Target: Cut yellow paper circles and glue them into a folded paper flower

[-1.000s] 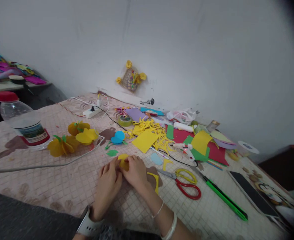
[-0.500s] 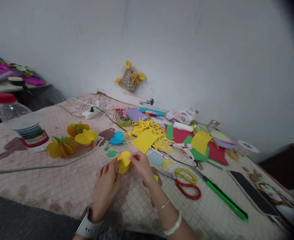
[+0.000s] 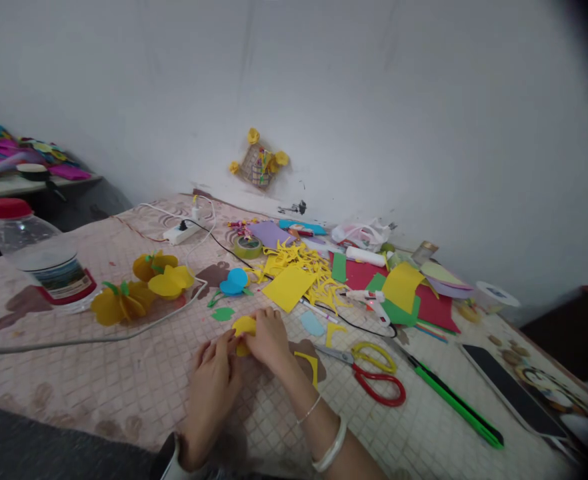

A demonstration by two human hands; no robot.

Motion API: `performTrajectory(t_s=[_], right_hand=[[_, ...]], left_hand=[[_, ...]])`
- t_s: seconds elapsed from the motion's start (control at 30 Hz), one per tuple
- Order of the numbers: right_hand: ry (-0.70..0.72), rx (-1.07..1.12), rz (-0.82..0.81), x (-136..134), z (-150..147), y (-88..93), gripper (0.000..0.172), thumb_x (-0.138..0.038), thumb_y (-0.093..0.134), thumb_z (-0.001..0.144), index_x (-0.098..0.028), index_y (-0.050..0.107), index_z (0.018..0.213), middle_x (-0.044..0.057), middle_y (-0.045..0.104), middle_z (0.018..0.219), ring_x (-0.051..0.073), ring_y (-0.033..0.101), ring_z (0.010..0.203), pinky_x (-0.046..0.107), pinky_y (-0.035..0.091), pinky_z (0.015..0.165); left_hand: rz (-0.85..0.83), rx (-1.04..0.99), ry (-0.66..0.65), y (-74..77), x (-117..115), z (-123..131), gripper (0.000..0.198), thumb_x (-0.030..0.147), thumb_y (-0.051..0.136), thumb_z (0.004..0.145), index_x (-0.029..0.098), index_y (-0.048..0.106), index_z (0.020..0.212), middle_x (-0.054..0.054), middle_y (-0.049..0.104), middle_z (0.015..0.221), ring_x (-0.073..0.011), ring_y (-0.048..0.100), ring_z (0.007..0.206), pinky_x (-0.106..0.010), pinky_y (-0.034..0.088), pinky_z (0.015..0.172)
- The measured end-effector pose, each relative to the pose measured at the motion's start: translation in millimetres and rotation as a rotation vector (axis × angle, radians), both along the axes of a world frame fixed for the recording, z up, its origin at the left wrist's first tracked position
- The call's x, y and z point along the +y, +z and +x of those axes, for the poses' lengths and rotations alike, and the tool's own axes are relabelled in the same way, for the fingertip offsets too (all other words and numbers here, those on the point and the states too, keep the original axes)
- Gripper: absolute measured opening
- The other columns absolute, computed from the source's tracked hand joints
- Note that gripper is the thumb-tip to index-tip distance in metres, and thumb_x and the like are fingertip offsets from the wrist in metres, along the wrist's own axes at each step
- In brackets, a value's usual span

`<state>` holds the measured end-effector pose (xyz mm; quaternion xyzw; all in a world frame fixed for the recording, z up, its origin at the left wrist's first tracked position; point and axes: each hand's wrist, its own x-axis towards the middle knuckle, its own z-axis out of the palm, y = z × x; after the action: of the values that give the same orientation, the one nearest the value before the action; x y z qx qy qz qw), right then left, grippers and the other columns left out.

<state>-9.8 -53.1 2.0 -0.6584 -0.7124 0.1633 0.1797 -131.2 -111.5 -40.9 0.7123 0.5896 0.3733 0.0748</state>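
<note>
Both hands meet over a small yellow foam piece (image 3: 244,327) on the patterned tablecloth (image 3: 124,373). My left hand (image 3: 213,380) lies with its fingers pinched against the piece's near edge. My right hand (image 3: 269,340) covers the piece's right side, fingers curled on it. Another yellow cut-out (image 3: 310,365) lies just right of my right wrist. Finished yellow foam flowers (image 3: 139,287) and a blue foam flower (image 3: 235,281) sit further back on the left.
Red and yellow scissors (image 3: 374,373), a green utility knife (image 3: 454,403) and a glue gun (image 3: 371,301) lie to the right. Coloured foam sheets and yellow scraps (image 3: 304,267) pile near the wall. A plastic bottle (image 3: 39,257), power strip (image 3: 181,232), tape roll (image 3: 247,247) and phone (image 3: 507,387) are around.
Half a second ago the yellow piece was lifted between the fingers; now both hands press it down on the cloth again.
</note>
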Motion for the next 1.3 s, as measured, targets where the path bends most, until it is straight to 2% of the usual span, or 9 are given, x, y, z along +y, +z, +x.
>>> performTrajectory(t_s=[0.3, 0.43, 0.53, 0.67, 0.77, 0.97, 1.07, 1.17, 1.3], right_hand=[[0.016, 0.059, -0.192, 2, -2, 7.1, 0.044, -0.023, 0.066, 0.074, -0.015, 0.052, 0.115, 0.012, 0.068, 0.109, 0.024, 0.066, 0.093, 0.029, 0.047, 0.07], [0.027, 0.011, -0.285, 8, 6, 12.9, 0.051, -0.035, 0.073, 0.075, -0.013, 0.054, 0.117, 0.012, 0.068, 0.105, 0.026, 0.066, 0.092, 0.036, 0.05, 0.074], [0.08, -0.016, -0.317, 14, 8, 13.8, 0.034, -0.037, 0.064, 0.087, -0.015, 0.059, 0.113, 0.008, 0.065, 0.108, 0.022, 0.065, 0.093, 0.041, 0.053, 0.08], [0.129, -0.011, -0.26, 15, 5, 10.5, 0.029, -0.033, 0.06, 0.091, -0.016, 0.059, 0.114, 0.008, 0.061, 0.119, 0.023, 0.061, 0.103, 0.044, 0.051, 0.087], [0.149, 0.016, -0.249, 12, 4, 8.9, 0.032, -0.034, 0.06, 0.091, -0.016, 0.057, 0.117, 0.008, 0.063, 0.112, 0.021, 0.064, 0.094, 0.04, 0.054, 0.079], [0.263, 0.078, -0.086, 14, 11, 28.6, 0.065, -0.013, 0.067, 0.073, -0.018, 0.041, 0.132, 0.008, 0.068, 0.1, 0.025, 0.065, 0.088, 0.034, 0.048, 0.072], [0.349, 0.08, -0.001, 12, 15, 34.8, 0.051, -0.002, 0.062, 0.068, -0.021, 0.056, 0.114, 0.008, 0.068, 0.1, 0.029, 0.061, 0.099, 0.038, 0.043, 0.083], [0.418, 0.121, 0.019, 7, 17, 24.5, 0.039, 0.0, 0.067, 0.06, -0.022, 0.063, 0.092, 0.007, 0.069, 0.097, 0.029, 0.06, 0.101, 0.039, 0.042, 0.087], [0.408, 0.265, 0.021, 0, 24, -0.3, 0.042, -0.006, 0.072, 0.062, -0.02, 0.06, 0.1, 0.006, 0.068, 0.101, 0.025, 0.062, 0.095, 0.036, 0.047, 0.082]], left_hand=[[-0.01, -0.072, 0.007, -2.3, 1, -2, 0.03, 0.016, 0.037, 0.085, 0.018, 0.059, 0.104, -0.01, 0.072, 0.113, -0.0263, 0.067, 0.102, -0.05, 0.044, 0.098], [-0.014, -0.119, 0.008, -1.8, 0, -2, 0.028, 0.018, 0.039, 0.084, 0.019, 0.061, 0.101, -0.009, 0.073, 0.109, -0.0276, 0.067, 0.101, -0.052, 0.043, 0.098], [-0.014, -0.165, 0.005, -1.7, -1, -2, 0.027, 0.019, 0.041, 0.083, 0.019, 0.062, 0.101, -0.01, 0.073, 0.108, -0.0281, 0.066, 0.101, -0.051, 0.045, 0.096], [-0.014, -0.248, 0.006, -3.3, -2, -3, 0.029, 0.02, 0.043, 0.082, 0.019, 0.062, 0.104, -0.009, 0.073, 0.104, -0.0282, 0.066, 0.099, -0.049, 0.048, 0.092], [0.0, -0.335, 0.02, -4.7, -2, -4, 0.028, 0.022, 0.045, 0.082, 0.02, 0.062, 0.104, -0.009, 0.073, 0.102, -0.0282, 0.066, 0.096, -0.048, 0.049, 0.088], [0.158, -0.606, 0.135, 4.3, -6, -2, 0.038, 0.026, 0.045, 0.085, 0.018, 0.05, 0.122, -0.013, 0.053, 0.132, -0.0269, 0.047, 0.126, -0.047, 0.036, 0.105], [0.163, -0.75, 0.158, 10.5, -4, 8, 0.039, 0.032, 0.046, 0.089, 0.019, 0.048, 0.125, -0.012, 0.05, 0.135, -0.026, 0.044, 0.128, -0.045, 0.034, 0.107], [0.09, -0.878, 0.137, 11.6, 3, 19, 0.034, 0.037, 0.046, 0.093, 0.019, 0.052, 0.122, -0.01, 0.055, 0.128, -0.0252, 0.05, 0.121, -0.047, 0.039, 0.103], [-0.054, -1.014, 0.084, 5.9, 20, 29, 0.033, 0.039, 0.054, 0.091, 0.016, 0.058, 0.116, -0.009, 0.061, 0.118, -0.0235, 0.059, 0.106, -0.048, 0.049, 0.091]])
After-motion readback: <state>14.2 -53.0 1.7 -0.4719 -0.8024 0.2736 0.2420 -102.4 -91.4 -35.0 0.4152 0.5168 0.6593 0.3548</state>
